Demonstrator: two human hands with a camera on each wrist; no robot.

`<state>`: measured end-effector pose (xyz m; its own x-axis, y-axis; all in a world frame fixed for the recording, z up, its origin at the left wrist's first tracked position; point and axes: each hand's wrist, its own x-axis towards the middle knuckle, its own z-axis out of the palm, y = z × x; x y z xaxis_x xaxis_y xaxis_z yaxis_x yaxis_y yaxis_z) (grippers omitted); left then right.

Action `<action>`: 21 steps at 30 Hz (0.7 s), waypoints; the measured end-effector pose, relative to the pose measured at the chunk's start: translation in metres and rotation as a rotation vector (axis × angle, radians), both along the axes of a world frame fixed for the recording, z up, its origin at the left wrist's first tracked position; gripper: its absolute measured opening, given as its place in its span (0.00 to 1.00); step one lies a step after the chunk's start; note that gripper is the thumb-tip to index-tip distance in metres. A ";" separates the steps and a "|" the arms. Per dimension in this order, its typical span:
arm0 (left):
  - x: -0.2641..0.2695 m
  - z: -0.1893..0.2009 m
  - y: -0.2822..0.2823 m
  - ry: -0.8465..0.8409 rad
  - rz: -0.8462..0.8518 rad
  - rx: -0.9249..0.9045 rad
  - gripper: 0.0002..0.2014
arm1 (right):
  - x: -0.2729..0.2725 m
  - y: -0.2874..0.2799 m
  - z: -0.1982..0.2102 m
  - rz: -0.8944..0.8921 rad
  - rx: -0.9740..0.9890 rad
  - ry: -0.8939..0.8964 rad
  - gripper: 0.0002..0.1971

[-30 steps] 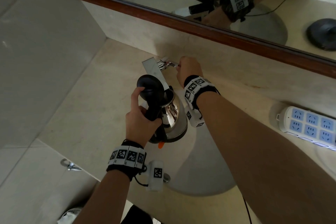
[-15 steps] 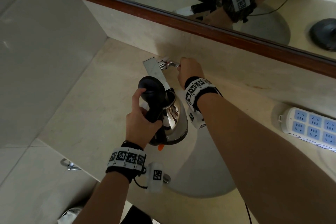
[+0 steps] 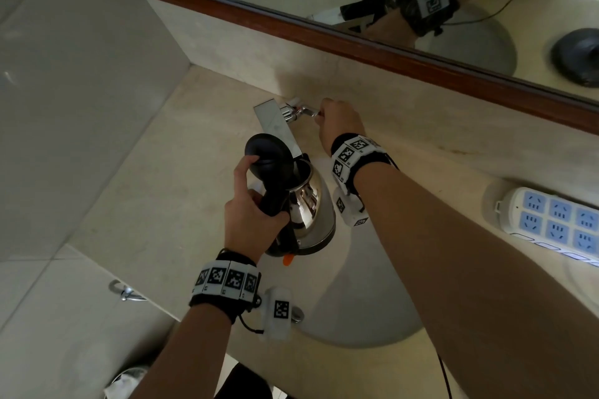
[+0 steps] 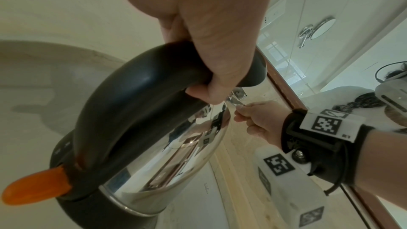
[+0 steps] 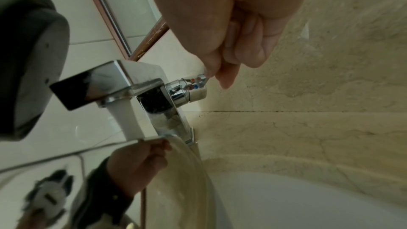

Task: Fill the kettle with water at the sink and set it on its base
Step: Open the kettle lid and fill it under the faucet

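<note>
A shiny steel kettle [image 3: 309, 214] with a black handle [image 4: 132, 97] and an orange switch [image 4: 35, 189] hangs over the sink [image 3: 366, 308], its black lid [image 3: 267, 155] flipped open under the flat chrome tap spout [image 3: 275, 121]. My left hand [image 3: 251, 220] grips the handle. Water [image 5: 123, 117] runs from the spout [image 5: 94, 83] into the kettle's mouth. My right hand [image 3: 337, 121] pinches the tap's small lever [image 3: 306, 112] by the wall; in the right wrist view its fingertips [image 5: 222, 76] sit on the lever's end above the red and blue marks.
A white and blue power strip [image 3: 551, 223] lies on the counter at the right. A wood-framed mirror [image 3: 324, 29] runs along the wall and reflects a round black kettle base [image 3: 577, 55]. A tiled wall [image 3: 81, 74] closes the left side.
Both hands and the kettle have stayed in place; the view has only shifted very slightly.
</note>
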<state>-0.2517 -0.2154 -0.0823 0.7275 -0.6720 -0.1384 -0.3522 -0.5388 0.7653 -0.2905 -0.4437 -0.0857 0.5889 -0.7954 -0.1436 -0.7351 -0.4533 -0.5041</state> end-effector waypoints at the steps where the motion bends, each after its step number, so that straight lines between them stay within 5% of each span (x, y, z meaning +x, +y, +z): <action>1: -0.001 0.000 0.000 0.000 0.001 0.002 0.51 | 0.000 0.001 0.000 -0.008 0.006 -0.002 0.10; 21: -0.002 0.002 -0.005 0.022 0.026 -0.001 0.52 | 0.001 -0.001 -0.001 -0.015 -0.025 -0.048 0.12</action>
